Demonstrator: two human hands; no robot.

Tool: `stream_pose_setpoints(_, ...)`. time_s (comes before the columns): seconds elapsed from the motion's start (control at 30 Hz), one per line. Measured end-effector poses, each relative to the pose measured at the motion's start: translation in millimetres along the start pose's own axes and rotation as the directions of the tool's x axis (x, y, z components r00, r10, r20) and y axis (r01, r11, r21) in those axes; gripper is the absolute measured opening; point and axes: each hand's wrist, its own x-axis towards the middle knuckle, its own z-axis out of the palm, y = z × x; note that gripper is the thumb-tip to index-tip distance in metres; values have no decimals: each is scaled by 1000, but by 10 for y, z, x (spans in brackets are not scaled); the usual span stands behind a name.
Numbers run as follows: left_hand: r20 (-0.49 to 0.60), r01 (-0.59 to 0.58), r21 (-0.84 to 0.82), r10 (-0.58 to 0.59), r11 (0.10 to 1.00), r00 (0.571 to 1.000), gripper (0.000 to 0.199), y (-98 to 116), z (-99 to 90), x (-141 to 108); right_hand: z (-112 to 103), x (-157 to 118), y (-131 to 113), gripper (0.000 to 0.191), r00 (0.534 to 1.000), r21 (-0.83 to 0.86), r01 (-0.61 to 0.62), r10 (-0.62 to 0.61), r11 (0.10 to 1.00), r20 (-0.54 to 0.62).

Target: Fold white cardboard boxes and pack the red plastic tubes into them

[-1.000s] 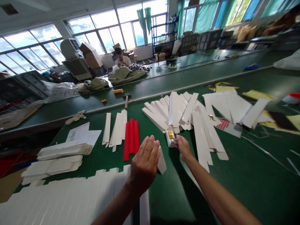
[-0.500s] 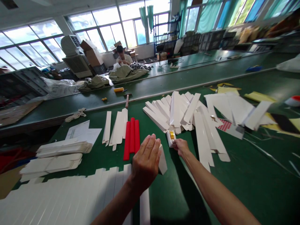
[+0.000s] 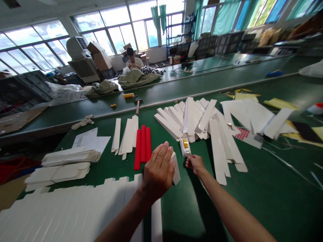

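Note:
Palm down, my left hand is closed over a white box, with its fingers pressed together and its thumb hidden. The box's pale end sticks out on the right side of the hand. My right hand pinches at the near end of a small white tape dispenser with a yellow roll; whatever is between the fingertips is too small to make out. Just left of my left hand lie red ribbed tubes. Beyond the dispenser spreads a pile of white folded boxes.
White boxes stand in a row at the lower left, below stacked flat cartons. Yellow and white scraps lie at the right. A person sits beyond the far green table.
My right hand has drawn slightly down and towards me from the tape dispenser, whose body shows more fully. My left hand has stayed nearly in place over the white box.

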Motion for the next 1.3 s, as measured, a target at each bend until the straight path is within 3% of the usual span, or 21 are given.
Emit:
stream_pose_setpoints(0.17, 32, 147, -116, -144, 982, 989, 41, 14, 6, -37, 1, 32, -141, 21, 994, -142, -106, 105, 984, -11)
stream_pose_setpoints(0.33, 42, 290, -173, -288, 941, 957, 36, 95, -3, -30, -5, -64, -261, 19, 990, -240, -137, 140, 961, -3)
stream_pose_setpoints(0.43, 37, 312, -178, -310, 933, 950, 34, 105, -6, -26, 12, -258, -298, 19, 994, -226, -90, 103, 970, 47)
stream_pose_setpoints(0.53, 38, 343, -171, -342, 924, 939, 34, 77, 12, -31, 38, -603, -461, 20, 983, -129, 46, -22, 991, 180)
stream_pose_setpoints(0.67, 26, 353, -148, -353, 924, 935, 34, 47, 44, -12, 65, -1308, -934, 30, 889, 72, 242, -251, 968, 383)
stream_pose_setpoints(0.73, 1, 351, -139, -354, 926, 935, 33, 51, 53, 7, 91, -1668, -1159, 29, 774, 183, 332, -378, 925, 507)
stream_pose_setpoints(0.8, -16, 353, -132, -358, 926, 933, 34, 66, 55, 19, 134, -1932, -1299, 27, 707, 177, 412, -436, 894, 557)
stream_pose_setpoints(0.83, -18, 354, -132, -359, 926, 933, 35, 76, 55, 20, 162, -2015, -1335, 26, 695, 143, 452, -448, 880, 562)
stream_pose_setpoints(0.97, -4, 376, -128, -379, 918, 925, 48, 118, 60, -14, 295, -2086, -1329, 31, 702, 7, 565, -485, 825, 522)
stream_pose_setpoints(1.13, -2, 412, -103, -414, 905, 910, 57, 159, 64, -50, 418, -2054, -1271, 38, 710, -28, 589, -501, 807, 494)
stream_pose_setpoints(1.2, -9, 428, -99, -431, 898, 902, 59, 170, 57, -45, 447, -2056, -1283, 41, 718, -11, 557, -474, 831, 509)
stream_pose_setpoints(1.3, -27, 429, -97, -433, 898, 901, 64, 185, 45, -38, 483, -2053, -1356, 46, 781, -8, 372, -309, 928, 542)
